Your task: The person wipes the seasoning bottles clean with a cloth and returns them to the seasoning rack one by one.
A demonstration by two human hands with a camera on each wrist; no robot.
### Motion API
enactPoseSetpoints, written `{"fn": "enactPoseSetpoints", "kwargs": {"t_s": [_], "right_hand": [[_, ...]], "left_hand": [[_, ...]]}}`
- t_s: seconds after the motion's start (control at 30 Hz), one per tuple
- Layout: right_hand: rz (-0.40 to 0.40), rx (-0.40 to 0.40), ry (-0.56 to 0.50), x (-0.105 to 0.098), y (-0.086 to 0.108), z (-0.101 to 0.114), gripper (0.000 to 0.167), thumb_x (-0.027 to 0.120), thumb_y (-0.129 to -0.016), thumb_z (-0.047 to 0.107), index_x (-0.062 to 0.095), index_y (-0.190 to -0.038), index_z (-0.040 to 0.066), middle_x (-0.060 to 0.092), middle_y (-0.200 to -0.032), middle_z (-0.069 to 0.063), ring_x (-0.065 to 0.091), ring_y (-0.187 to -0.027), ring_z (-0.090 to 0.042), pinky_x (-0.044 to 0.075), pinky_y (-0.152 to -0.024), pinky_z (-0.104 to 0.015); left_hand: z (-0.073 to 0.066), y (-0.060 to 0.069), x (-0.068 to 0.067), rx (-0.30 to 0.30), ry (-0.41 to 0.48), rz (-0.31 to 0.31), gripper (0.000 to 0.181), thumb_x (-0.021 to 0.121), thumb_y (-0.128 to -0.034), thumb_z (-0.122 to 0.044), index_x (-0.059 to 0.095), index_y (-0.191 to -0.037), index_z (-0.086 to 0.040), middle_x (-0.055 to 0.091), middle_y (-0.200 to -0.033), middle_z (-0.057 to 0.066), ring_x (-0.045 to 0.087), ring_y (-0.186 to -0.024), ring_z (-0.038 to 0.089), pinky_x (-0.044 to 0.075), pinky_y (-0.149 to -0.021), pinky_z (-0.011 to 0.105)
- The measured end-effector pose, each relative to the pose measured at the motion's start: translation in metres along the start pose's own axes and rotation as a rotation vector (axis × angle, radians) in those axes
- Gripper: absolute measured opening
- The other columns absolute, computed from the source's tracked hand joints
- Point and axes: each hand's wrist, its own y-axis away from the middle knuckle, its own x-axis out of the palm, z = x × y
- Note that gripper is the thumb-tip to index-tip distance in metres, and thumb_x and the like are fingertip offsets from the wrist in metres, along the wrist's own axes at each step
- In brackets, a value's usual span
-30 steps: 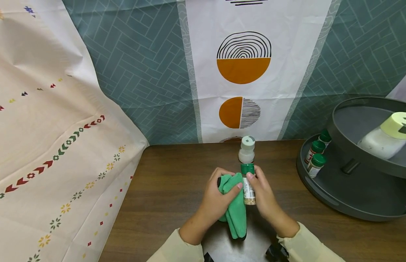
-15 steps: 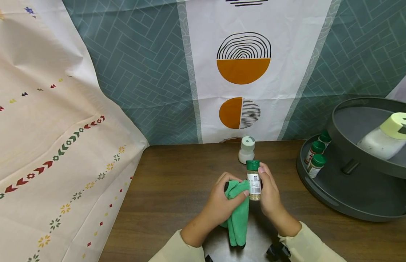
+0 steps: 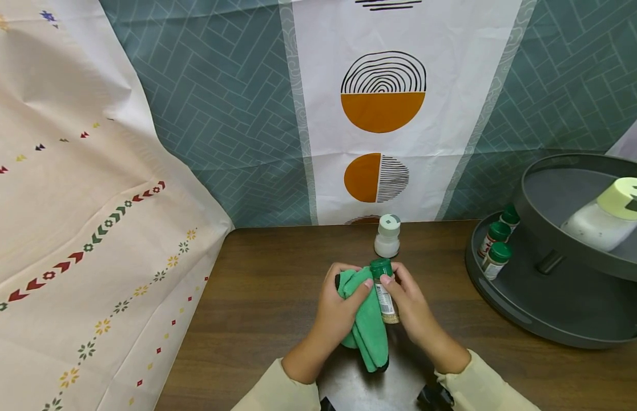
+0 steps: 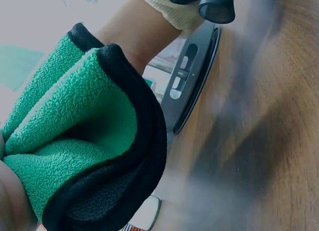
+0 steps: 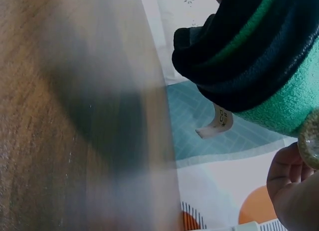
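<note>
My left hand point(image 3: 338, 305) grips a folded green cloth point(image 3: 369, 334) with dark edging. In my right hand point(image 3: 412, 305) is a small clear jar point(image 3: 385, 297) with a green lid and a white label, its lid leaning left against the cloth. The left wrist view is largely filled by the cloth point(image 4: 75, 116). In the right wrist view the cloth point(image 5: 294, 96) hangs beside the bottom of the jar point(image 5: 311, 141), and part of my right hand point(image 5: 296, 191) shows below it.
A white-capped bottle point(image 3: 387, 237) stands behind the hands near the table's back edge. At the right is a dark two-tier round tray point(image 3: 570, 314) with several green-lidded jars below and a large white bottle point(image 3: 606, 217) lying above. Patterned cloth point(image 3: 92, 228) hangs at the left.
Between the earlier frames the jar went right and upright; now it is back left, its lid tilted left. Both hands have moved left with the cloth and jar since half a second ago.
</note>
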Motion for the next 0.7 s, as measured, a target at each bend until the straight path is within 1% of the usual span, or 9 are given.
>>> {"fn": "enactPoseSetpoints", "kwargs": {"t_s": [0.03,0.13,0.2,0.3,0.4,0.43,0.53,0.63,0.7], "right_hand": [[0.0,-0.016,0.0,0.0004,0.0003,-0.0006,0.026,0.041,-0.109,0.017,0.046,-0.126,-0.002,0.061,-0.107,0.003,0.062,-0.091,-0.008,0.056,-0.077,-0.026],[-0.011,-0.05,-0.005,0.0013,0.0012,-0.0018,0.023,0.042,-0.108,0.014,0.044,-0.125,-0.001,0.06,-0.105,0.003,0.062,-0.09,-0.008,0.056,-0.077,-0.025],[-0.033,-0.056,-0.009,0.0021,0.0014,-0.0018,0.021,0.042,-0.108,0.013,0.043,-0.124,0.0,0.059,-0.102,0.002,0.062,-0.089,-0.007,0.056,-0.076,-0.025],[-0.098,-0.036,-0.02,0.0031,0.0005,-0.0005,0.018,0.042,-0.108,0.015,0.043,-0.122,0.003,0.058,-0.097,0.0,0.063,-0.084,-0.008,0.056,-0.073,-0.025],[-0.17,-0.003,-0.031,0.0024,-0.0014,0.0012,0.017,0.041,-0.11,0.021,0.044,-0.12,0.007,0.055,-0.094,-0.002,0.061,-0.081,-0.009,0.055,-0.07,-0.025],[-0.19,0.007,-0.036,0.0018,-0.0021,0.0017,0.019,0.04,-0.11,0.024,0.044,-0.12,0.008,0.054,-0.095,-0.002,0.06,-0.081,-0.01,0.054,-0.07,-0.025],[-0.228,0.017,-0.036,-0.0007,-0.0036,0.0028,0.032,0.03,-0.112,0.034,0.047,-0.122,0.009,0.054,-0.096,-0.002,0.058,-0.083,-0.013,0.053,-0.07,-0.025],[-0.233,0.011,-0.039,-0.0031,-0.0042,0.0035,0.043,0.022,-0.112,0.04,0.048,-0.123,0.007,0.056,-0.096,-0.002,0.057,-0.084,-0.016,0.052,-0.069,-0.026],[-0.225,0.007,-0.042,-0.004,-0.0041,0.004,0.044,0.022,-0.112,0.039,0.049,-0.124,0.006,0.056,-0.097,-0.002,0.057,-0.085,-0.015,0.052,-0.07,-0.026]], "left_hand": [[-0.0008,0.0002,-0.0002,0.002,0.0,0.003,0.028,0.075,-0.0918,-0.025,0.061,-0.114,-0.015,0.061,-0.116,0.003,0.062,-0.103,0.017,0.055,-0.085,0.028],[-0.0015,0.0011,0.0003,-0.002,-0.017,0.022,0.029,0.076,-0.0912,-0.026,0.06,-0.114,-0.015,0.061,-0.116,0.001,0.061,-0.102,0.017,0.054,-0.084,0.028],[-0.0011,0.0019,0.0009,-0.009,-0.041,0.043,0.03,0.076,-0.0909,-0.028,0.06,-0.114,-0.017,0.061,-0.116,0.0,0.06,-0.102,0.016,0.054,-0.084,0.028],[0.0003,0.0034,0.0023,-0.011,-0.087,0.086,0.03,0.076,-0.0905,-0.031,0.061,-0.113,-0.019,0.059,-0.116,-0.002,0.059,-0.101,0.015,0.052,-0.084,0.028],[0.0017,0.0046,0.0042,0.011,-0.121,0.154,0.029,0.076,-0.0903,-0.031,0.061,-0.112,-0.018,0.059,-0.115,-0.001,0.059,-0.099,0.013,0.053,-0.082,0.027],[0.0019,0.0048,0.0047,0.022,-0.136,0.177,0.029,0.076,-0.0902,-0.031,0.061,-0.112,-0.018,0.059,-0.114,-0.001,0.059,-0.099,0.012,0.053,-0.082,0.027],[0.0023,0.005,0.0055,0.046,-0.166,0.231,0.028,0.075,-0.0901,-0.031,0.062,-0.111,-0.018,0.06,-0.112,-0.002,0.059,-0.098,0.01,0.053,-0.081,0.026],[0.0025,0.0049,0.0058,0.051,-0.188,0.253,0.028,0.075,-0.09,-0.032,0.063,-0.111,-0.019,0.061,-0.112,-0.004,0.058,-0.099,0.008,0.051,-0.083,0.024],[0.003,0.0048,0.0061,0.048,-0.183,0.25,0.027,0.075,-0.0901,-0.032,0.063,-0.11,-0.019,0.061,-0.112,-0.003,0.058,-0.1,0.009,0.052,-0.083,0.025]]}}
